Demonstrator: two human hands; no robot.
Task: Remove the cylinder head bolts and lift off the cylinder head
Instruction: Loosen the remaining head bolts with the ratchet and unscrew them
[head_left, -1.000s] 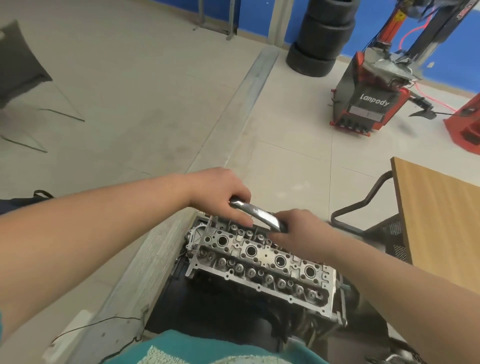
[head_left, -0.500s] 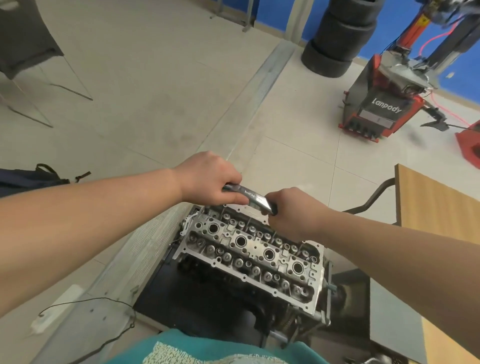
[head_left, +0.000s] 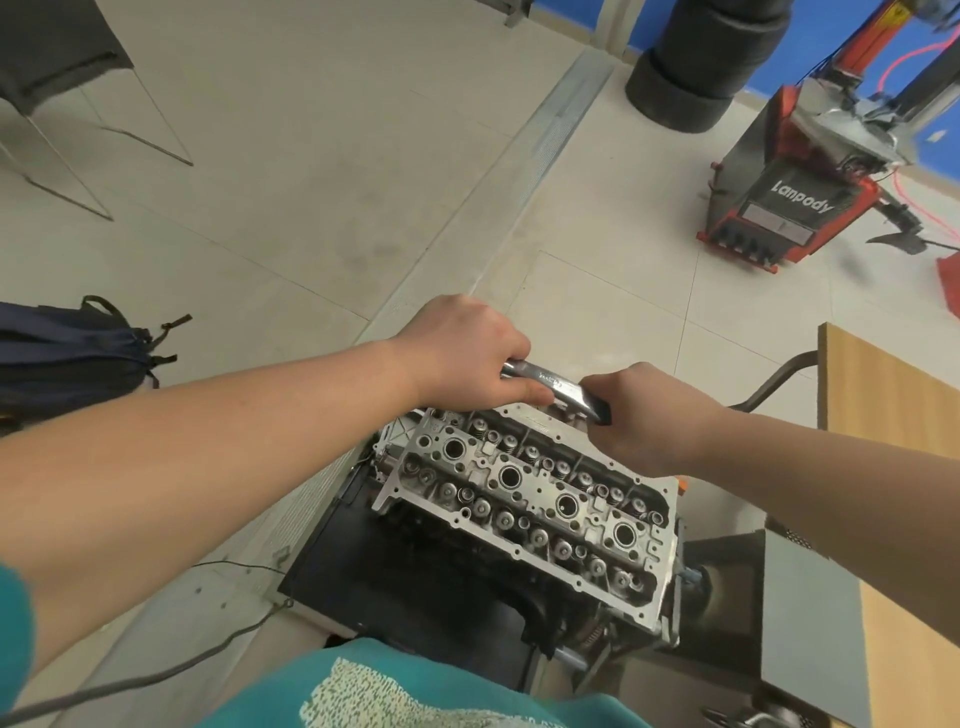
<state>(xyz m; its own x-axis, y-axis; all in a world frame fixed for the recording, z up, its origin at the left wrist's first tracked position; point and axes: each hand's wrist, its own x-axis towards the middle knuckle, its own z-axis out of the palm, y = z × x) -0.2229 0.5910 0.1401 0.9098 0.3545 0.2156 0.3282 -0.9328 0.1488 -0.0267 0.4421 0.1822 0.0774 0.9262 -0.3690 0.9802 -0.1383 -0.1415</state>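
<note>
A bare aluminium cylinder head (head_left: 524, 499) with three or more round plug wells and rows of valve springs sits on an engine in front of me. Both hands hold one chrome ratchet wrench (head_left: 556, 388) above the head's far edge. My left hand (head_left: 467, 353) is closed around the wrench's left end. My right hand (head_left: 639, 415) grips its dark right end, over the far right part of the head. What the wrench sits on is hidden under my hands.
A wooden table (head_left: 904, 467) stands at the right, with a dark metal frame (head_left: 774, 384) beside it. A dark backpack (head_left: 72, 353) lies on the floor at left. A red tyre machine (head_left: 789, 202) and stacked tyres (head_left: 696, 67) stand farther back. A cable (head_left: 208, 654) runs along the floor near me.
Both hands keep their grip on the wrench, and it looks slightly flatter than before. The view has tilted, so the engine and hands appear lower and the backpack has come into sight.
</note>
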